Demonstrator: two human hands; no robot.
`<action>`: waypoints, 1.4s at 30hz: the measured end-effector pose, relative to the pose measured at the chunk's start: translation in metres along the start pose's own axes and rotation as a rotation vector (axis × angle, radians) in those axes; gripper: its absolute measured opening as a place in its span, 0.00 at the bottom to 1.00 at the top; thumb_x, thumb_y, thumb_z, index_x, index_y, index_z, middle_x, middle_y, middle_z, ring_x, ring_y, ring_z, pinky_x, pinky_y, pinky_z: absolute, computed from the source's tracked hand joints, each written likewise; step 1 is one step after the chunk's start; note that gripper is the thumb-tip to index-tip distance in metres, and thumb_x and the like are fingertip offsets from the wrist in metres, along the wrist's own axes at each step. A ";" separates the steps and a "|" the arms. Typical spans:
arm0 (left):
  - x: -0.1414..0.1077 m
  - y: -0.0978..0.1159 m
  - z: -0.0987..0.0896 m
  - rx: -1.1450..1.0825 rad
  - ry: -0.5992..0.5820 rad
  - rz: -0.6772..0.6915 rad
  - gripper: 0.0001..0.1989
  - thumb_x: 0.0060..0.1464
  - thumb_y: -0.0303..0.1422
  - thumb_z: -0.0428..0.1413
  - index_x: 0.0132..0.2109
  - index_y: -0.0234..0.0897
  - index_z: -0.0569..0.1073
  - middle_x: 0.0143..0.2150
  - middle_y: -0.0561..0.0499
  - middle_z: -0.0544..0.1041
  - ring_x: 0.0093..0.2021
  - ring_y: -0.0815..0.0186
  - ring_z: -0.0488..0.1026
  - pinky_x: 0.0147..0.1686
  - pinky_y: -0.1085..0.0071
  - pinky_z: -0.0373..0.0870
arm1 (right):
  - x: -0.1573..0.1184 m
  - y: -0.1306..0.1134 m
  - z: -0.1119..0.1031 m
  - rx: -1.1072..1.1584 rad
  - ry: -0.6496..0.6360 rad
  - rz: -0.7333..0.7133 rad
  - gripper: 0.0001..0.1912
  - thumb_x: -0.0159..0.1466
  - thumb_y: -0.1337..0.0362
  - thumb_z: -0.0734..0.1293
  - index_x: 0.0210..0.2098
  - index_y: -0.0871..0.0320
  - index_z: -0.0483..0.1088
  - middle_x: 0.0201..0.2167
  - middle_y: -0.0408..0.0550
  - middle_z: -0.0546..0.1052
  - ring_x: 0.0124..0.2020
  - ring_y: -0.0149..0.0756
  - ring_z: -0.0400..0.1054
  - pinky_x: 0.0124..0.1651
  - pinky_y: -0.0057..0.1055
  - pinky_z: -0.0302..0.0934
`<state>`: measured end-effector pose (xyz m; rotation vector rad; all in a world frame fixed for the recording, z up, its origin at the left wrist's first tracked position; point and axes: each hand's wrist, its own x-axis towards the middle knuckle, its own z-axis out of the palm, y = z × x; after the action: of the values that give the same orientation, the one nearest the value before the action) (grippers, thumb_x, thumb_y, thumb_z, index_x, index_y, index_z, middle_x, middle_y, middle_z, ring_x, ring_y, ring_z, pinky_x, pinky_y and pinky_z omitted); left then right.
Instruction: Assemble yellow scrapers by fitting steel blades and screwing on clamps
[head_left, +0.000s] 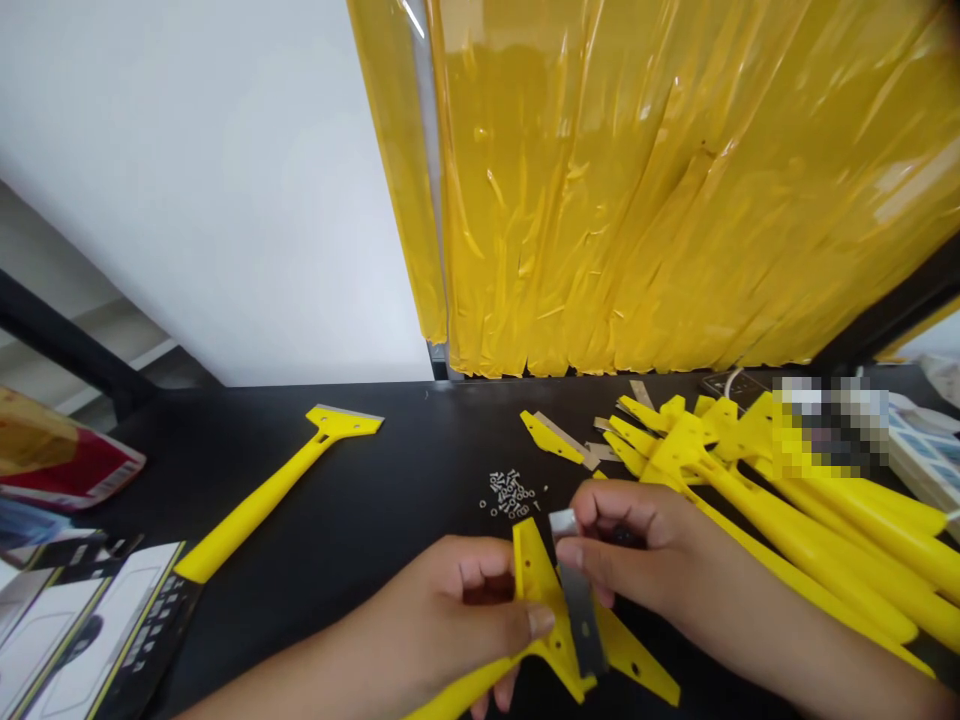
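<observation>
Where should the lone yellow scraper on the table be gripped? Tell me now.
Grip the yellow scraper by its long handle, from above: it lies flat on the black table, and the metal blade sits at the far end, clear of the hand.

From this far off, I can't see what sits under the pixelated patch (829, 425) at the back of the scraper pile (825, 540). The small metal bits (510, 493) are too tiny for me to tell apart; they could be screws, nuts or washers. The left hand (450, 620) hides part of one scraper (540, 575), and the right hand (637, 545) covers part of the blade (577, 600). The bottom edge cuts off that scraper's handle, and the left edge cuts off the printed packaging (67, 620).
</observation>
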<state>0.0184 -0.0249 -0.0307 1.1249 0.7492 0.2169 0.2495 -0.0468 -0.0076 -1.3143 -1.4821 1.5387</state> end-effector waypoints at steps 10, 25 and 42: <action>-0.002 0.000 0.005 0.047 0.010 -0.075 0.17 0.61 0.47 0.62 0.40 0.36 0.74 0.22 0.59 0.69 0.20 0.75 0.67 0.20 0.82 0.68 | -0.002 0.004 0.008 -0.187 0.026 -0.004 0.12 0.68 0.57 0.70 0.30 0.54 0.69 0.27 0.38 0.70 0.31 0.31 0.62 0.33 0.28 0.55; -0.001 -0.005 0.006 0.062 0.010 -0.111 0.14 0.64 0.45 0.58 0.43 0.39 0.73 0.18 0.61 0.68 0.17 0.73 0.66 0.16 0.82 0.66 | -0.006 0.003 0.018 -0.177 -0.072 -0.053 0.07 0.70 0.60 0.68 0.37 0.53 0.75 0.31 0.39 0.77 0.32 0.31 0.68 0.34 0.27 0.59; -0.001 -0.005 0.009 -0.117 0.207 0.034 0.17 0.61 0.48 0.62 0.42 0.37 0.76 0.19 0.58 0.70 0.15 0.73 0.65 0.13 0.81 0.64 | -0.006 -0.004 0.017 -0.068 -0.047 0.071 0.09 0.66 0.59 0.70 0.32 0.55 0.70 0.26 0.38 0.68 0.29 0.30 0.59 0.31 0.27 0.53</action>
<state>0.0224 -0.0340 -0.0322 1.0140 0.8889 0.4058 0.2350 -0.0575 -0.0042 -1.3926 -1.5433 1.5868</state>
